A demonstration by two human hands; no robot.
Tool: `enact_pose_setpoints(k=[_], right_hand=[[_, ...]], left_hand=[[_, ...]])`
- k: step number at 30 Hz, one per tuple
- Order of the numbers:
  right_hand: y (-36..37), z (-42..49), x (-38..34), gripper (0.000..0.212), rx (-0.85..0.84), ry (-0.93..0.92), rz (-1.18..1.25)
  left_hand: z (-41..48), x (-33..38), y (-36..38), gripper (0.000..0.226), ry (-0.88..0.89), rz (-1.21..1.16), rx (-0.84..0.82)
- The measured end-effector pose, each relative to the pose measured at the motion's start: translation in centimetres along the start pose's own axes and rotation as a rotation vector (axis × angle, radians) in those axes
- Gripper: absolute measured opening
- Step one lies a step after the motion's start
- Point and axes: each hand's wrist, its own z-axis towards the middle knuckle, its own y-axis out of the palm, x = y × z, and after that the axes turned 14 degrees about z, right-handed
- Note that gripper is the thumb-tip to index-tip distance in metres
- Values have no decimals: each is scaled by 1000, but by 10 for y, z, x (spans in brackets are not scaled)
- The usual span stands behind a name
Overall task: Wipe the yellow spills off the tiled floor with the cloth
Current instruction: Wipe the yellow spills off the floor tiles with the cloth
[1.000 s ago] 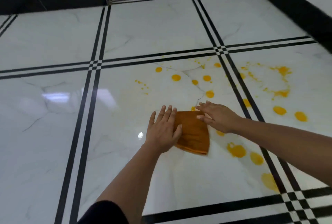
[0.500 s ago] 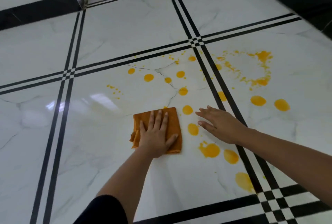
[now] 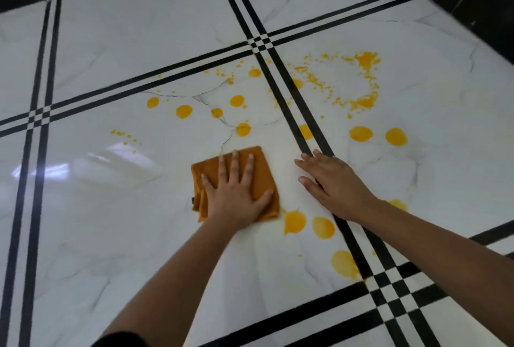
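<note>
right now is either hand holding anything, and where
Neither hand grips anything. The left hand presses flat on top of the folded orange cloth; the right hand rests bare on the tiled floor.

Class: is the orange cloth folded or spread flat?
Folded: the cloth shows stacked layers along its left edge, pressed under the left hand.

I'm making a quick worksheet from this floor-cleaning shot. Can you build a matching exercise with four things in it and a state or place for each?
Column one:
1. left hand
2. right hand
3. cloth
4. ring-shaped splatter

Column two:
A. folded, orange, flat on the floor
B. bare on the tile, across a black stripe
C. on the far right tile, unwiped
D. pressed flat on the cloth, fingers spread

Pairs: 1-D, 2-B, 3-A, 4-C
</note>
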Motion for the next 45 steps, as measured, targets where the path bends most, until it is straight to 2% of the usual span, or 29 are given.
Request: enact_pose_setpoints(k=[3,6,9,11,13,17,19,23,27,29,34,38,40,43,45], right_hand=[[-5,-6,7,61,17,32,-10],[-14,-11,14,74,62,67,-2],[-14,-18,19,72,94,72,-10],[-15,-28,24,64,89,88,-9],[-18,-39,31,67,78,101,-28],[-17,-50,40,73,99,132,-42],[-14,-51,38,73,86,114,-55],[-20,-63,42,72,106,100,-38],[-23,-81,53,74,151,158,-40],[-22,-87,56,73,150,171,-54],[-28,-106,67,67,157,164,-88],[-25,-112,74,68,164,189,-113],[-23,-113,74,69,164,185,-114],[-28,-120,75,70,159,194,-88],[-34,-125,81,71,186,220,-92]], left_hand=[[7,16,-6,84,-109,-68,-8],[-33,44,3,83,52,11,18],[-20,29,7,82,134,65,56],[1,21,4,83,18,17,68],[-6,34,4,83,-88,-30,85],[-66,72,17,78,129,-2,97],[-52,61,16,77,184,43,102],[-31,64,8,80,-23,-37,84],[-96,110,18,78,105,-51,85],[-89,107,18,78,145,-15,82],[-67,115,11,80,-36,-84,81],[-126,150,21,80,146,-65,94],[-104,148,17,79,187,-26,104],[-59,142,1,78,49,-58,56],[-63,153,2,79,-15,-101,62]])
